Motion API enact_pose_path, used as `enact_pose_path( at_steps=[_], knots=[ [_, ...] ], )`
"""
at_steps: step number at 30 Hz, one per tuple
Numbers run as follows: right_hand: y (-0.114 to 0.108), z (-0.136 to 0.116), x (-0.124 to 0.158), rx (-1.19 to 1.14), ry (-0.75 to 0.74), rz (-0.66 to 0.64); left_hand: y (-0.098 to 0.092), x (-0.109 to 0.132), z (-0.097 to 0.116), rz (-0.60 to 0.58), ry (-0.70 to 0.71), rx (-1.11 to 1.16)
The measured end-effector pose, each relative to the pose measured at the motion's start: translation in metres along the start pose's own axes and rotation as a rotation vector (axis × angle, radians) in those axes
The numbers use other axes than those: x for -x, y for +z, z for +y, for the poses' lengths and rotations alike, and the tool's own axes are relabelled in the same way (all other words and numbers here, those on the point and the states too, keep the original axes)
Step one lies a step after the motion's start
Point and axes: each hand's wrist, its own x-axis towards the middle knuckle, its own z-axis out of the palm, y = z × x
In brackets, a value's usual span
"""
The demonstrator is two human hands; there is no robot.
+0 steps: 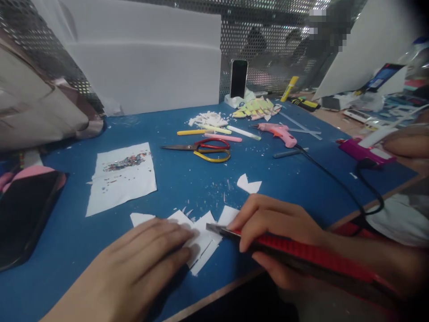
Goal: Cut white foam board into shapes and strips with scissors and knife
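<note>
The white pieces (205,241) lie fanned in a small overlapping stack at the near edge of the blue desk (187,179), partly under the left hand (140,264). They look thin, light and fairly stiff, like card or foam sheet, so they would likely slide or lift at a touch and crease if pinched; pressing them down flat from above seems the safest hold. That is how the left fingers (167,232) sit: spread out and laid flat on the stack, gripping nothing. The right hand (278,228) has its fingers (254,210) closed round a red knife (301,256), forefinger stretched along the top, the blade tip touching the stack's right edge. Just beyond lies a notched white scrap (248,184); further back are scissors (208,150), a pink glue gun (279,133) and, to the left, a paper sheet (122,176) speckled with small bits
</note>
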Motion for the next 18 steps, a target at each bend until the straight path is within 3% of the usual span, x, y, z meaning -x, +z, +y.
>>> enact_pose_path(
  at_steps=[4, 13, 18],
  knots=[
    [0.010, 0.000, 0.002, 0.019, 0.009, 0.002, 0.007, 0.008, 0.005, -0.013, 0.179, -0.029],
    [0.006, -0.015, -0.004, 0.268, -0.101, -0.156, 0.012, 0.000, -0.005, 0.024, 0.303, -0.109],
    [0.011, -0.021, -0.005, 0.350, -0.053, -0.196, 0.019, 0.001, -0.010, 0.077, 0.428, -0.195]
  ],
)
